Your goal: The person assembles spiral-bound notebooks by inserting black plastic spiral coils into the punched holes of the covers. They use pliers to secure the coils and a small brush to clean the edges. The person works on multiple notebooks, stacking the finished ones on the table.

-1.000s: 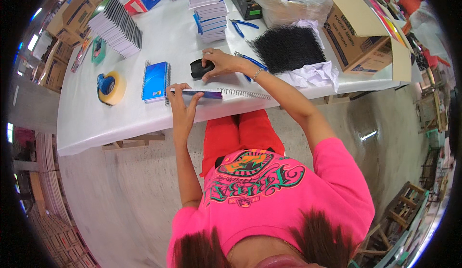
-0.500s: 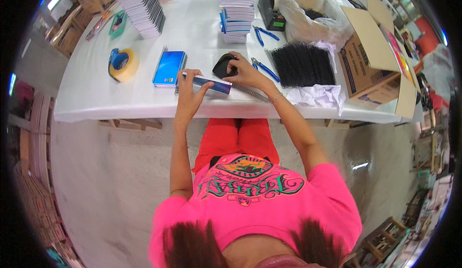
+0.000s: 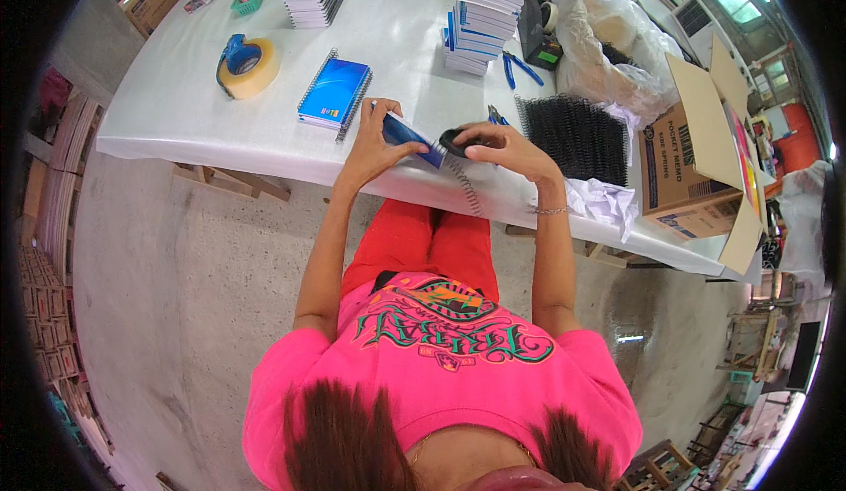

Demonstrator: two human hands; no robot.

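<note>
My left hand (image 3: 377, 152) is closed around a small blue-covered notebook (image 3: 407, 138), tilted on its edge with fingers behind and thumb in front. At the notebook's right end, my right hand (image 3: 507, 149) curls its fingers over a black rounded piece (image 3: 452, 143), whose exact kind I cannot make out. A loose dark spiral binding coil (image 3: 465, 189) runs from there down past the table's front edge. Left of my left hand lies a short stack of spiral-bound blue notebooks (image 3: 335, 90). Beyond my right hand, blue-handled pliers (image 3: 497, 116) are partly hidden.
A tape roll (image 3: 248, 68) sits at the left on the white table (image 3: 185, 107). Tall notebook stacks (image 3: 480, 19) stand behind. To the right are black coils (image 3: 577, 138), crumpled paper (image 3: 604, 204), a plastic bag (image 3: 608, 41) and an open cardboard box (image 3: 692, 160). Another pair of pliers (image 3: 522, 70) lies further back.
The view has shifted, so the table sits tilted. My right hand has turned with its fingers over the black piece. The coil now hangs down toward the table edge instead of lying rightward.
</note>
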